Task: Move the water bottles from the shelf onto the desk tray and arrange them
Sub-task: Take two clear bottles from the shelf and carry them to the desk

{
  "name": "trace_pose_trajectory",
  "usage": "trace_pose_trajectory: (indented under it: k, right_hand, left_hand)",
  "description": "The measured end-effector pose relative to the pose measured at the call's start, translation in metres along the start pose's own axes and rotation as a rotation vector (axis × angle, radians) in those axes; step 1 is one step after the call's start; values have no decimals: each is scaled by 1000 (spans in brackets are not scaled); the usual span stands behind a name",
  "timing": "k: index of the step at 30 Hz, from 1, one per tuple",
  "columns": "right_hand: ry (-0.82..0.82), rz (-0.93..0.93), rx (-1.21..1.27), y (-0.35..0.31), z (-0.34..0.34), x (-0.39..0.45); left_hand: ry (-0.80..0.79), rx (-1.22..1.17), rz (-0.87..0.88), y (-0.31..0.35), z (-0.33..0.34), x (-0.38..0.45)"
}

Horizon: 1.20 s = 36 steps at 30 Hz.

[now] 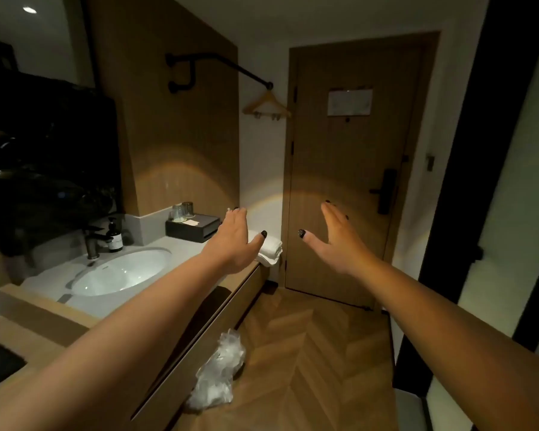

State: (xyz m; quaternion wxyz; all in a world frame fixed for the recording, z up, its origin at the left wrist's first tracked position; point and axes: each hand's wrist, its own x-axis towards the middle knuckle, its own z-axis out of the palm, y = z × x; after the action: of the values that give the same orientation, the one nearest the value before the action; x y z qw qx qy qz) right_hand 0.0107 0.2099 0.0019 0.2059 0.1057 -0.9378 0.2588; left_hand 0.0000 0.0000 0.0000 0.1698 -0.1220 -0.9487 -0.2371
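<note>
Both my arms stretch forward at chest height in a dim entry area. My left hand (235,241) is open, fingers straight and thumb spread, hovering over the end of the vanity counter (184,253). My right hand (336,239) is open too, palm turned inward, in front of the wooden door (352,169). Neither hand holds or touches anything. No water bottle, shelf or desk tray shows in this view.
A white sink (122,272) with a dark tap (92,241) and a soap bottle (115,236) sits at left. A black box (192,228) carrying two glasses (182,210) and folded white towels (269,248) stand on the counter's far end. A crumpled plastic bag (220,371) lies on the wooden floor.
</note>
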Motion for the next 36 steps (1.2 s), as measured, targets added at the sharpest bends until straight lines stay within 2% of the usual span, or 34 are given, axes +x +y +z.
trace_pose_trajectory:
  k: [9, 17, 25, 36]
  right_hand:
    - [-2, 21, -50, 26, 70, 113]
    - [25, 31, 21, 59, 124, 206]
    - [-144, 188, -117, 119, 167, 296]
    - [-267, 134, -125, 229, 205, 450]
  left_hand:
    - [-42, -42, 13, -71, 38, 119]
    - [-136, -35, 82, -123, 70, 228]
    - [-176, -42, 47, -161, 127, 323]
    - [-214, -89, -81, -182, 227, 479]
